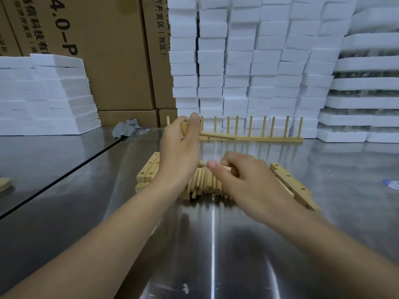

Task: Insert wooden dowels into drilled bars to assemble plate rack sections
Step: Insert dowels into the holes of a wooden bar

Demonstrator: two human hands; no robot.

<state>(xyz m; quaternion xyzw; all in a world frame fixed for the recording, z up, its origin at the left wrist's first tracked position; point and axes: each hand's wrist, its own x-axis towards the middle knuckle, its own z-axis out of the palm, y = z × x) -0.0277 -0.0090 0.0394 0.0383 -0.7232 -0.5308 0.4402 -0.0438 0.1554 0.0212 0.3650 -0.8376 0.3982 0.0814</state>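
Note:
My left hand (pixel 181 152) grips a drilled wooden bar (pixel 218 135) by its left end and holds it above the table; the bar points to the right. My right hand (pixel 237 180) reaches into a pile of loose wooden dowels (pixel 205 184) in the middle of the table and pinches a dowel (pixel 225 168) between thumb and fingers. Behind the held bar stands an assembled rack section (pixel 259 138), a bar with several upright dowels. Stacks of drilled bars lie left (pixel 149 171) and right (pixel 291 186) of the dowel pile.
The shiny metal table (pixel 194 244) has a seam line on its left. A grey cloth (pixel 127 128) lies at the back. White foam blocks (pixel 259 61) are stacked along the rear and left, beside cardboard boxes (pixel 112 50). A small blue-white item (pixel 391 184) lies at the right edge.

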